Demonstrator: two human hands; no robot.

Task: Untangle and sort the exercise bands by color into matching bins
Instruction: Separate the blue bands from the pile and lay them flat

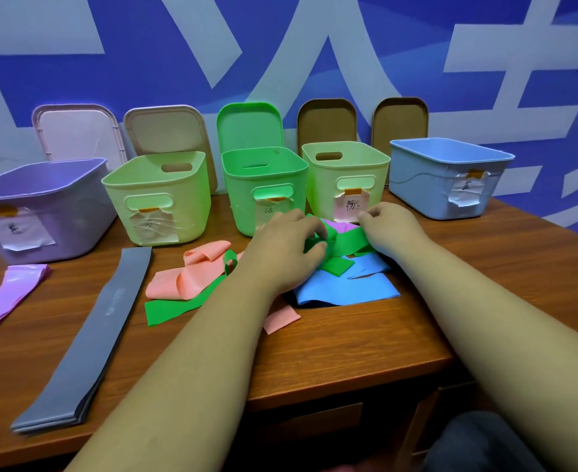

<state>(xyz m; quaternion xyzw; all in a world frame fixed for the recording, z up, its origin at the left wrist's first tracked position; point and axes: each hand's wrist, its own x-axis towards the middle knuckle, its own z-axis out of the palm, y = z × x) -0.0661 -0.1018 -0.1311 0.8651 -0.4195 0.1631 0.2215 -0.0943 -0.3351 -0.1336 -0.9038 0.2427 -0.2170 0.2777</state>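
Observation:
A tangle of bands lies mid-table: a green band knotted over a blue band, a pink band and a bit of purple band. My left hand grips the green knot, fingers curled round it. My right hand pinches the green band just to the right of the knot. A folded grey band and a purple band lie apart on the left. Five labelled bins stand behind: purple bin, pale green bin, green bin, pale yellow-green bin, blue bin.
Bin lids lean upright against the blue and white wall behind the bins. The wooden table ends at a front edge near my forearms and a right edge past the blue bin. A drawer unit sits below.

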